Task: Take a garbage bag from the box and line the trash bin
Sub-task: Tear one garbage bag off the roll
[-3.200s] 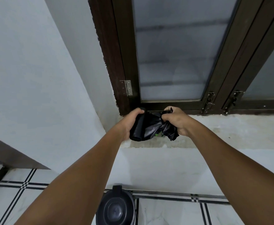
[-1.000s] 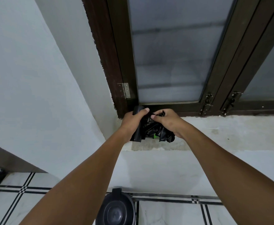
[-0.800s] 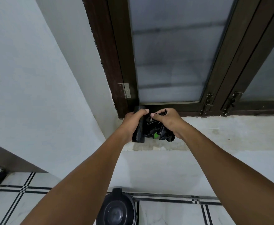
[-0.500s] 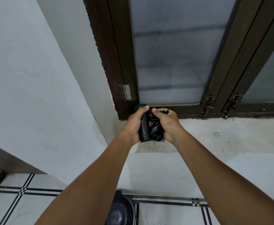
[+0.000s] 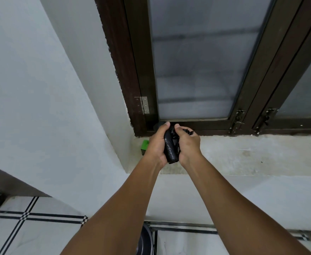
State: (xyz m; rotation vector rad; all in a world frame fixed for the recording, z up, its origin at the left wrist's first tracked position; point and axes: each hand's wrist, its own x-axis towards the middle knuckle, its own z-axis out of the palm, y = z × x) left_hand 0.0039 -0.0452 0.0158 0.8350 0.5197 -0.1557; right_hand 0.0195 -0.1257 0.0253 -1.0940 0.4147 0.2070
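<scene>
Black garbage bag (image 5: 171,148), green box (image 5: 144,145), dark brown window frame (image 5: 132,70), white black-lined floor tiles (image 5: 31,227)

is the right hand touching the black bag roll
Touching. The head view shows the right hand curled round the bag roll, with the left hand gripping its other side.
</scene>
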